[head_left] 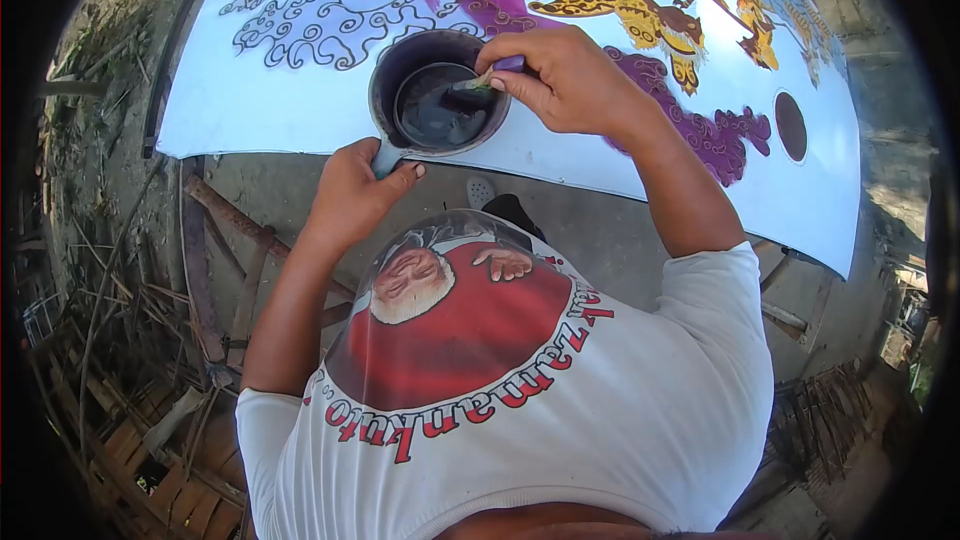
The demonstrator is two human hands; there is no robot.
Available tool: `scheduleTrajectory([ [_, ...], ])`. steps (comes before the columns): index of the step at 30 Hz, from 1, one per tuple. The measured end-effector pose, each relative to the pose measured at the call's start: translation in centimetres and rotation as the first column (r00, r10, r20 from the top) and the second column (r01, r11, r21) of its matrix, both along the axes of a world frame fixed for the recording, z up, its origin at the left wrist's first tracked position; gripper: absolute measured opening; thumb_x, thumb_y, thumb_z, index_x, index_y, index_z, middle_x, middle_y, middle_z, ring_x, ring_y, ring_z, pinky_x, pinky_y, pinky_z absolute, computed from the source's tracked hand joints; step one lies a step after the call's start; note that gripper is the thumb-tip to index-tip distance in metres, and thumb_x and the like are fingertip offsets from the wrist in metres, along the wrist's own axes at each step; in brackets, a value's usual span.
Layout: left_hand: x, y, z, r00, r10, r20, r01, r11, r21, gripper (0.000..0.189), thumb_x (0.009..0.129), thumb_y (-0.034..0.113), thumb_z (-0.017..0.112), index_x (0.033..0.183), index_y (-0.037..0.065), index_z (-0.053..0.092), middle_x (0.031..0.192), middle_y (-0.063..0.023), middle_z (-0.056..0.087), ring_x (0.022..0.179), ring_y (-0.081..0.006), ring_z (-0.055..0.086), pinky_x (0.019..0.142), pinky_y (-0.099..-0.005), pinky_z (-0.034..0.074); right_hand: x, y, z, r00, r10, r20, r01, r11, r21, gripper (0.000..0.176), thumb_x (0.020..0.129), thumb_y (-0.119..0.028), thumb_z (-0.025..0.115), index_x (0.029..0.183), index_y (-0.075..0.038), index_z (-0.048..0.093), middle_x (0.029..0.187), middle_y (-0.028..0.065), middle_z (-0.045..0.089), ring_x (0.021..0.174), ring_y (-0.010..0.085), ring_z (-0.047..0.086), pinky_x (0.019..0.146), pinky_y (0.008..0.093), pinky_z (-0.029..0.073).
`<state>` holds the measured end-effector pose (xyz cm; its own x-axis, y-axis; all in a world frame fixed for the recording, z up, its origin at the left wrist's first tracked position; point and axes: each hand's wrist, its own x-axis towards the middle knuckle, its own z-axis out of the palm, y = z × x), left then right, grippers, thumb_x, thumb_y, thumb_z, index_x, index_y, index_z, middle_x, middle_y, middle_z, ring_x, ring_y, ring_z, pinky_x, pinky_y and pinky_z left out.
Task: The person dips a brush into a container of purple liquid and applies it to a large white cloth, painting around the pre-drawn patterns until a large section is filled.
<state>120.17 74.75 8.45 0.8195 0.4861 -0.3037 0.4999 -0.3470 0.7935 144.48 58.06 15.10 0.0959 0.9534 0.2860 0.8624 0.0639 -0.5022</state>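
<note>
My left hand [362,192] is closed round the pale handle of a dark round dipper [384,90] and holds it over the near edge of a white cloth [290,115]. Dark liquid [425,115] lies in the dipper. My right hand [560,75] pinches a paintbrush [508,64] with a purple handle end, its bristle end inside the dipper near the liquid. Stretched in front of me, the cloth bears purple cloud shapes [690,120], black curled outlines and yellow-brown figures [625,5]. A dark oval [791,127] sits near its right side.
Wooden poles [235,215] stand below the cloth at left, with more poles under its right corner. Sticks and split bamboo [130,420] lie at lower left. A light clog [480,191] shows on the ground beneath the cloth's near edge.
</note>
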Motion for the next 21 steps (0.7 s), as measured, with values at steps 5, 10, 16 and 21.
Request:
scheduleTrajectory([
  [5, 2.0, -0.6, -1.1, 0.996, -0.077, 0.038, 0.077, 0.997, -0.011, 0.032, 0.087, 0.027, 0.079, 0.087, -0.003, 0.066, 0.068, -0.0003, 0.058, 0.063, -0.0061, 0.049, 0.055, -0.0294, 0.040, 0.3, -3.9, -3.8, 0.673, -0.305, -0.673, 0.363, 0.930, -0.058, 0.021, 0.102, -0.019, 0.059, 0.106, -0.002, 0.072, 0.081, 0.0086, 0.073, 0.070, 0.0132, 0.070, 0.064, 0.0269, 0.059],
  [10, 2.4, -0.1, -2.9, 0.997, -0.068, 0.045, 0.068, 0.998, -0.016, 0.033, 0.088, 0.029, 0.078, 0.087, -0.002, 0.065, 0.066, -0.0007, 0.058, 0.054, -0.0064, 0.048, 0.046, -0.0277, 0.038, 2.9, -9.8, -8.0, 0.129, -0.008, -0.992, 0.630, 0.773, 0.076, 0.031, 0.104, -0.023, 0.055, 0.115, 0.005, 0.064, 0.088, 0.0144, 0.071, 0.072, 0.0193, 0.072, 0.067, 0.0358, 0.065],
  [16, 0.4, 0.5, -3.3, 0.997, -0.013, 0.073, 0.014, 1.000, -0.012, 0.030, 0.089, 0.026, 0.077, 0.088, -0.002, 0.065, 0.064, 0.0009, 0.056, 0.049, -0.0056, 0.046, 0.044, -0.0255, 0.036, 9.7, -11.8, -15.6, 0.018, -0.224, -0.974, 0.866, 0.491, -0.097, 0.026, 0.104, -0.019, 0.055, 0.112, 0.005, 0.061, 0.089, 0.0162, 0.071, 0.072, 0.0220, 0.072, 0.063, 0.0357, 0.064],
  [21, -1.8, 0.3, -2.1, 0.991, 0.092, 0.101, -0.077, 0.986, -0.148, 0.025, 0.090, 0.022, 0.077, 0.091, -0.001, 0.065, 0.063, 0.0019, 0.056, 0.048, -0.0043, 0.044, 0.043, -0.0243, 0.034, 12.7, -7.2, -18.2, -0.097, -0.287, -0.953, 0.906, 0.371, -0.204, 0.024, 0.102, -0.017, 0.056, 0.107, 0.007, 0.057, 0.090, 0.0184, 0.070, 0.069, 0.0246, 0.072, 0.060, 0.0351, 0.064],
])
